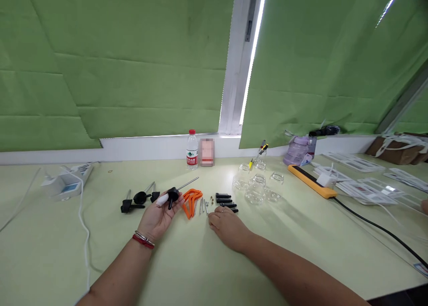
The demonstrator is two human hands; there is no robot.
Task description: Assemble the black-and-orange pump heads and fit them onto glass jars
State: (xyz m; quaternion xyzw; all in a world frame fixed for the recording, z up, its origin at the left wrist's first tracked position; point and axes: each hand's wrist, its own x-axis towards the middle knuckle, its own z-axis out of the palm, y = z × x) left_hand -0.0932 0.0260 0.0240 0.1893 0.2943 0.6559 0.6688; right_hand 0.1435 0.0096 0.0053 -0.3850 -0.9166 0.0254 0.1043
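Note:
My left hand [158, 219] is closed around a black plastic part with a long thin metal rod [173, 193], the rod pointing up and right. A white cover wraps one of its fingertips. My right hand [229, 226] rests low on the table, fingers curled together, its fingertips at the lower end of a metal pin [206, 207]. Left of that pin lie several more metal pins [201, 206] and a few orange angular plastic pieces [191, 201]. Black ribbed pieces [224, 199] lie just beyond my right hand, with tiny brass-coloured bits [211, 199] beside them. More black parts with rods [132, 204] lie left of my left hand.
Clear glass jars [256, 190] stand back right, one holding yellow-handled tools [262, 149]. A water bottle [192, 152] is by the wall. An orange power strip [310, 181] with a black cable lies right; a white power strip [72, 183] with white cable lies left.

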